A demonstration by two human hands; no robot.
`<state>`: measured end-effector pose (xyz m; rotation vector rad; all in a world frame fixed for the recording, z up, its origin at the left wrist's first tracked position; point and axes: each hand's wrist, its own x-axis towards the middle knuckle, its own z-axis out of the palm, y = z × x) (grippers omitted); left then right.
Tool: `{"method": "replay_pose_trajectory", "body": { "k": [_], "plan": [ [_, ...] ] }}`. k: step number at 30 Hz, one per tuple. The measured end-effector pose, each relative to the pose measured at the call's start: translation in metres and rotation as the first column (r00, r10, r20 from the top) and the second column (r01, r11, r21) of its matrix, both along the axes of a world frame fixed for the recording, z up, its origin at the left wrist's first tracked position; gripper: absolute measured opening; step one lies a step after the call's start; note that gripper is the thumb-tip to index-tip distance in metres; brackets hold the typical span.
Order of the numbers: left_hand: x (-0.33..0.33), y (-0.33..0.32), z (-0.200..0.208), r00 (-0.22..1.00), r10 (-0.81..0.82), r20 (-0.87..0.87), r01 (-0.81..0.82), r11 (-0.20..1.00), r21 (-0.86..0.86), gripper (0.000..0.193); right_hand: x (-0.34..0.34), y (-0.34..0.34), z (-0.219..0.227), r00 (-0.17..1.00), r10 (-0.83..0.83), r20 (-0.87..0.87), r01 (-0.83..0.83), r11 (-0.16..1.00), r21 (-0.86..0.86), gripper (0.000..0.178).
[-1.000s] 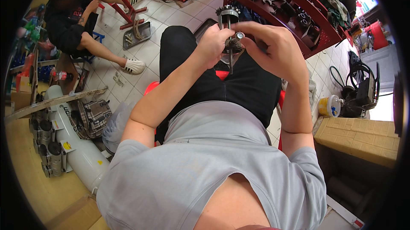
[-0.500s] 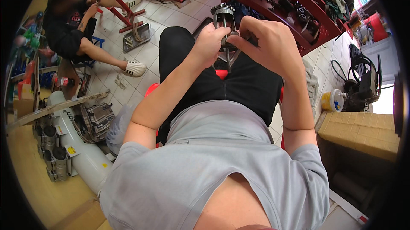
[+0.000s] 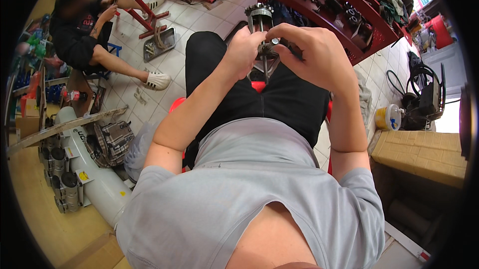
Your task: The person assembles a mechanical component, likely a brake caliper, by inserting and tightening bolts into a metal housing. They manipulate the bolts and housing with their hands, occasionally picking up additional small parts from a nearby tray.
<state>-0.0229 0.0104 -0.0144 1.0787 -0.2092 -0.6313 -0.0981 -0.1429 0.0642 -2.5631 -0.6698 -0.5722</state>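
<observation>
Between my knees stands a metal assembly (image 3: 260, 12) with a notched round ring at its top, side bars, and a long rod (image 3: 266, 72) running down through it. My left hand (image 3: 242, 52) is closed around its left side, fingers partly hidden behind it. A small round silver bolt-like head (image 3: 275, 41) shows on the assembly's right side. Around that head my right hand (image 3: 314, 52) is curved, thumb and index finger spread apart; the index fingertip reaches the assembly near my left thumb. The remaining right fingers are mostly hidden. The assembly's lower part sits in shadow between my thighs.
A red tool cart (image 3: 369, 29) loaded with parts and cloths stands ahead to the right. A metal tray (image 3: 160, 44) lies on the tiled floor. At the left a seated person (image 3: 77, 34) holds a phone. A cardboard box (image 3: 419, 156) is by my right elbow.
My right thumb has come away from the round silver head, uncovering it, and the index finger has stretched leftward over the assembly. My left hand keeps its hold.
</observation>
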Motion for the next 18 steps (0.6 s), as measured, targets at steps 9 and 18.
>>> {"method": "replay_pose_trajectory", "body": {
  "k": [9, 18],
  "plan": [
    [-0.004, -0.002, 0.002, 0.999, 0.043, -0.001, -0.043, 0.999, -0.008, 0.019, -0.002, 0.002, 0.002, 1.000, -0.005, 0.009, 0.005, 0.999, 0.039, 0.023],
    [-0.003, -0.001, 0.000, 0.999, 0.009, 0.040, -0.006, 0.996, -0.084, 0.016, -0.007, 0.002, 0.013, 0.998, 0.017, -0.053, -0.018, 1.000, -0.013, 0.027]
  ]
}}
